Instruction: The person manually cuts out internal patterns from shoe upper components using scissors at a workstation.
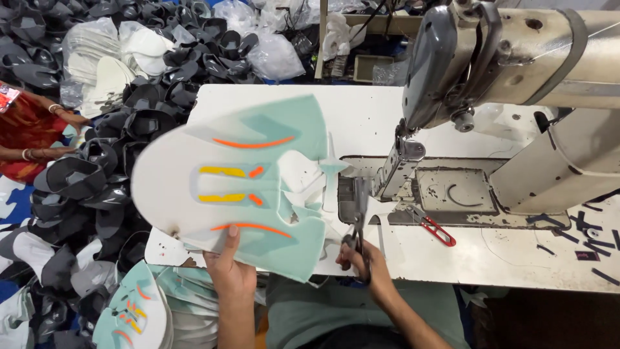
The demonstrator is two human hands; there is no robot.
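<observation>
My left hand (230, 269) grips the near edge of a flat shoe-upper panel (239, 187), white and pale green with orange and yellow stripes, held up over the white table (361, 116). My right hand (363, 260) holds a pair of grey scissors (359, 216), blades pointing away toward the panel's right edge and the sewing machine's needle plate (452, 190). The panel hides part of the table.
A large cream sewing machine (516, 58) fills the upper right. Red-handled thread snips (438, 231) lie by the plate. Piles of grey-black shoe pieces (97, 161) cover the floor at left; more green panels (135, 310) are stacked at lower left. Another person's hands (61, 123) work at far left.
</observation>
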